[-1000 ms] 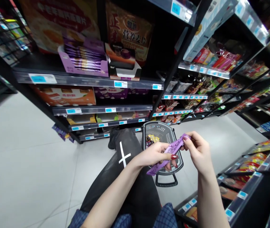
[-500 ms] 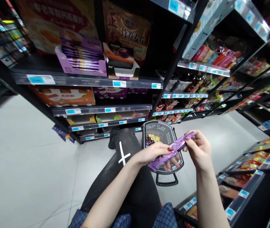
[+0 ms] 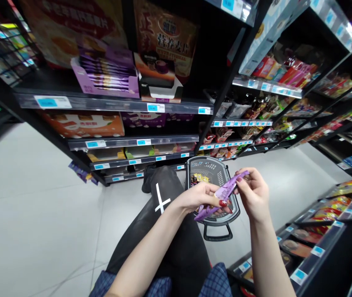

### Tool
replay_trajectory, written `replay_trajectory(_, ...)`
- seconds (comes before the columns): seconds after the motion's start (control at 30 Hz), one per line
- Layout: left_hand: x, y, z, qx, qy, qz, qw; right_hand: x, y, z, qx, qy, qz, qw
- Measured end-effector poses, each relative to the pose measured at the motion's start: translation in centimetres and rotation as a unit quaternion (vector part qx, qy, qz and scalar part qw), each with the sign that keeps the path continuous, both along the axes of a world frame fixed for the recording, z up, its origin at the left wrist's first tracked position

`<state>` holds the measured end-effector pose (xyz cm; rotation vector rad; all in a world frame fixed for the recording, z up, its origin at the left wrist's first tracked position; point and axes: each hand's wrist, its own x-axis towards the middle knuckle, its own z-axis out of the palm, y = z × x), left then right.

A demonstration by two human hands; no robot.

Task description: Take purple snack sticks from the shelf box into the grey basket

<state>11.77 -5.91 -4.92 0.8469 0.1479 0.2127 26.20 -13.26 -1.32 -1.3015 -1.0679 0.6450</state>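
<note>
Purple packet (image 3: 226, 189), long and thin, lay aslant just right of the middle of the frame, held in front of the grey basket (image 3: 217, 178). The left hand (image 3: 205, 197) gripped its lower stretch, thumb on top and fingers underneath, while the right hand (image 3: 252, 187) pinched the upper end between thumb and fingertips. From where I stood, I couldn't tell whether the seal was whole.

To my eye, the right hand's grip was the weaker one: so little of the end was caught that a tug could have pulled it free. The wrapper looked bent and creased, and if both hands had pulled hard against each other it might have torn, spilling whatever was inside. A slack left thumb was another risk, since the lower tip jutted out unsupported and could have tipped the packet downward. It might then have landed among the small packets (image 3: 199, 178) in the basket, or struck the handle (image 3: 218, 238) and skidded onto the pale floor (image 3: 49, 206)
</note>
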Motion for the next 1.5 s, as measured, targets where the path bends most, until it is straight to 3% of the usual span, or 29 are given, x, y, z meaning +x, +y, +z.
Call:
replay_trajectory(0.13,0.0,-0.1,0.0,0.044,-0.004,0.023,0.999,0.1,0.3,0.3,0.039,-0.017,-0.038,0.998)
replay_trajectory(0.3,-0.5,0.4,-0.2,0.086,-0.044,0.013,0.995,1.3,0.3,1.4,0.132,0.044,-0.120,0.983)
replay_trajectory(0.5,-1.5,0.7,0.6,0.121,-0.049,0.196,0.972,2.0,-1.1,1.5,0.131,0.021,-0.134,0.982)
replay_trajectory(0.6,-2.2,0.7,0.9,0.153,-0.021,0.247,0.957,1.9,-2.1,1.4,0.139,-0.093,-0.138,0.976)
replay_trajectory(0.67,-2.6,0.5,1.3,0.207,0.011,0.255,0.945,1.5,-2.7,2.0,0.160,-0.275,-0.165,0.933)
replay_trajectory(0.7,-2.9,0.5,1.5,0.245,0.029,0.261,0.933,1.2,-3.0,2.4,0.164,-0.382,-0.169,0.894)
replay_trajectory(0.77,-3.3,0.3,2.0,0.341,0.062,0.278,0.896,0.5,-3.4,3.3,0.138,-0.557,-0.128,0.809)
replay_trajectory(0.8,-3.5,0.2,2.3,0.388,0.075,0.288,0.872,0.1,-3.5,3.6,0.119,-0.607,-0.086,0.781)
replay_trajectory(0.87,-3.7,0.0,2.6,0.457,0.087,0.304,0.831,-0.6,-3.5,4.0,0.096,-0.639,-0.020,0.763)
replay_trajectory(0.93,-3.9,-0.1,2.8,0.480,0.087,0.310,0.816,-1.0,-3.3,3.9,0.091,-0.632,-0.005,0.769)
replay_trajectory(1.07,-4.1,0.2,2.7,0.450,0.056,0.264,0.851,-1.5,-3.1,3.4,0.040,-0.610,-0.008,0.792)
replay_trajectory(1.2,-4.4,0.5,2.7,0.471,0.057,0.230,0.850,-1.7,-3.3,3.3,0.002,-0.601,0.010,0.799)
replay_trajectory(1.27,-4.4,0.6,2.6,0.417,0.074,0.214,0.880,-1.6,-3.4,3.2,0.021,-0.607,0.024,0.794)
replay_trajectory(1.37,-4.3,0.6,2.3,0.271,0.086,0.169,0.944,-1.5,-3.4,2.9,0.081,-0.613,0.046,0.785)
replay_trajectory(1.5,-3.9,0.8,1.9,0.182,0.072,0.163,0.967,-1.5,-3.2,2.5,0.103,-0.611,0.050,0.783)
